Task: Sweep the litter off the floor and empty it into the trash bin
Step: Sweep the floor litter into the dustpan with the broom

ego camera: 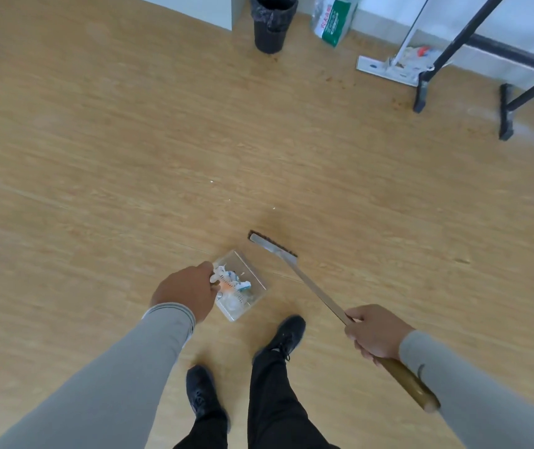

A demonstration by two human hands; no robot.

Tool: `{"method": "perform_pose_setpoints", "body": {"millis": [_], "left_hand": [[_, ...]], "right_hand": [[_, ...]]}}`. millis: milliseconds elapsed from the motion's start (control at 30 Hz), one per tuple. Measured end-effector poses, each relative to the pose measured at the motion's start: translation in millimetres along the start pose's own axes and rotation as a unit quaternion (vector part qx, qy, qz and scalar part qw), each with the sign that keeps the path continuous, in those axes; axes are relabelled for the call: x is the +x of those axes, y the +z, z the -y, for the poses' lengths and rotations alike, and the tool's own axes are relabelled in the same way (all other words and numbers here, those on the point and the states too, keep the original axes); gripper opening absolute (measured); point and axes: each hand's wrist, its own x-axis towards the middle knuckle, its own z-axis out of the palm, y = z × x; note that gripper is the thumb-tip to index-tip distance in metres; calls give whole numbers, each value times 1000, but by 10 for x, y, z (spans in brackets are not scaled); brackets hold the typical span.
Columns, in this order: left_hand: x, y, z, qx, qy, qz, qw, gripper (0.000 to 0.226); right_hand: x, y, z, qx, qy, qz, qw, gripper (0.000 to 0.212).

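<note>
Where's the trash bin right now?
The trash bin stands at the top centre of the head view, against the wall, left of the green-and-white bag.

Both arms reach forward and down in grey sleeves. The left hand (184, 291) sits at about eleven o'clock from the feet, knuckles up, its fingers curled over the near edge of the clear dustpan (239, 285) (fingertips mostly hidden). The right hand (376, 332) is out at two o'clock, fist wrapped around the broom handle (320, 298), thumb lying along the top towards ten o'clock. Below, two legs in black trousers stand apart, the right shoe ahead at twelve o'clock.
</note>
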Motion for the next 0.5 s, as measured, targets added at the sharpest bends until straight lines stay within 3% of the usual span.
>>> {"method": "perform_pose_setpoints", "body": {"millis": [133,267,400,500], "left_hand": [[-3,9,-19,-8,-5,-4,1000,12],[9,21,32,-7,-3,-8,1000,13],[31,16,46,-7,5,-9,1000,13],[20,35,73,-6,8,-11,1000,12]], "right_hand": [[416,159,266,-38,10,-39,998,27],[558,353,394,-98,25,-22,995,14],[387,325,326,-122,24,30,992,33],[187,170,191,-23,17,59,998,38]]}}
